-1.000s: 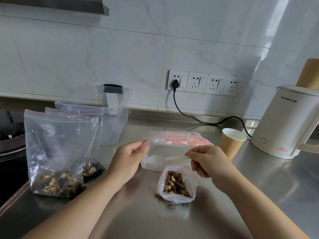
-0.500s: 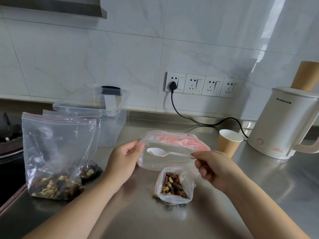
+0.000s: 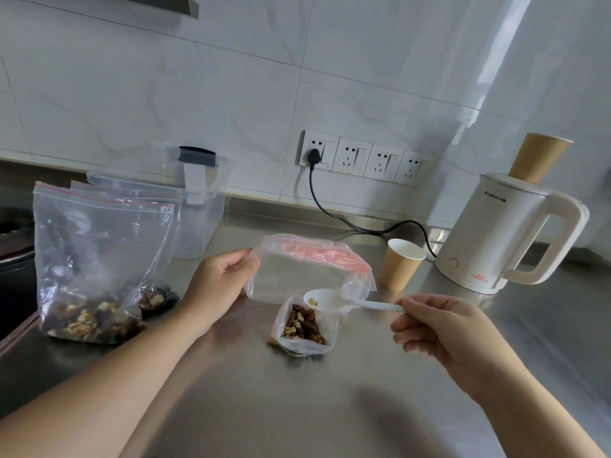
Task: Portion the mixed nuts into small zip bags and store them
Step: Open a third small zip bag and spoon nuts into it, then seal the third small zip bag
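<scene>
white kettle (image 3: 489,239), paper cup (image 3: 400,269), wall sockets (image 3: 360,158)

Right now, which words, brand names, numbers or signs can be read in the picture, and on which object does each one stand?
"CHIGO", grey print near the top of the white kettle; the small characters after it are too blurred to read.
Red mark low on the kettle: too small to read.
Wall sockets, zip bags, paper cups: no readable text.

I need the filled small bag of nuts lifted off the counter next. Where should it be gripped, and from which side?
Pinch the small bag of nuts by its open top edge, coming from above on its left side. It stands upright with its mouth open, so a squeeze lower down could push nuts out. The spoon in the right hand hangs over its right rim.
</scene>
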